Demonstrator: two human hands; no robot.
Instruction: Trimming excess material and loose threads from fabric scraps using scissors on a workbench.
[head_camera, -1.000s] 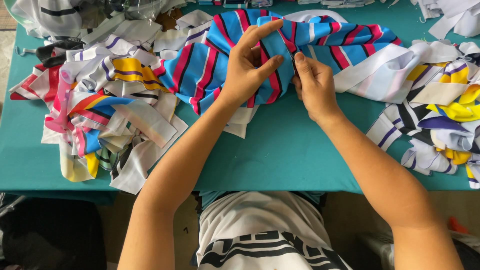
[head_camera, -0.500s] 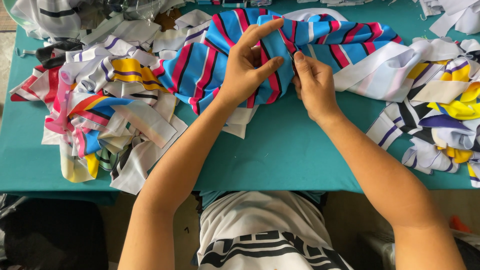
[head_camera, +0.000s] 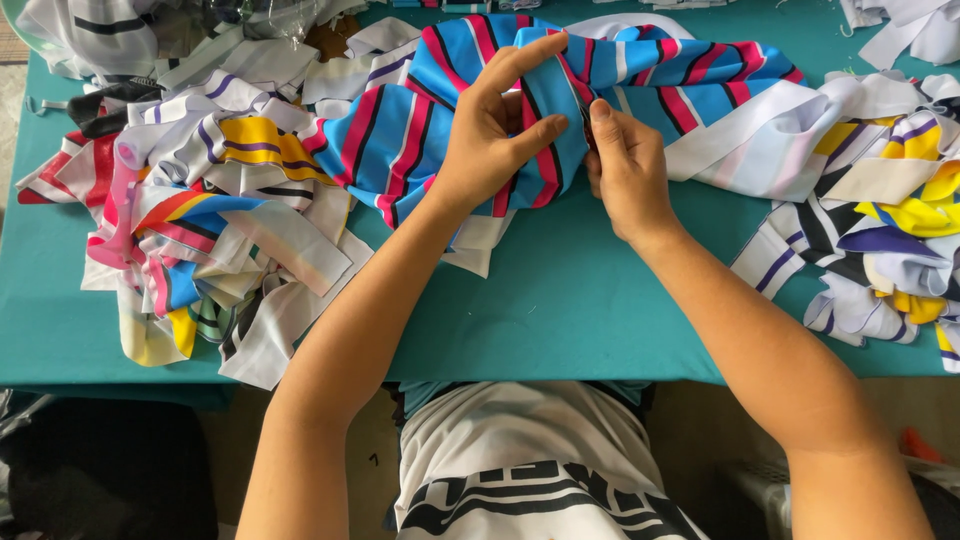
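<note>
A crumpled clear plastic bag (head_camera: 255, 20) lies at the far left of the teal bench (head_camera: 560, 300), partly over white cloth; no label or sign can be made out on it; the person's white shirt (head_camera: 530, 470), at the near edge, carries bold black lettering across the chest.

The striped fabric piece (head_camera: 400, 130) lies at the middle of the bench toward the far edge, bunched and folded over itself; it is bright blue with pink-red bands edged in black and thin white lines, and one end trails away to the right as a broad white band. The left hand (head_camera: 495, 135) is clamped on the fabric, thumb beneath a fold and the forefinger stretched out over the top; the right hand (head_camera: 625, 170) is just beside it, fingers curled shut and pinching the edge of the same fold, so the two hands nearly touch.

To the left sits a heap of fabric strips (head_camera: 200, 220) in white, pink, yellow, blue and black stripes; to the right lies another pile of strips (head_camera: 880, 230) in white, yellow, purple and black; both rest on the bench, flanking the forearms.
</note>
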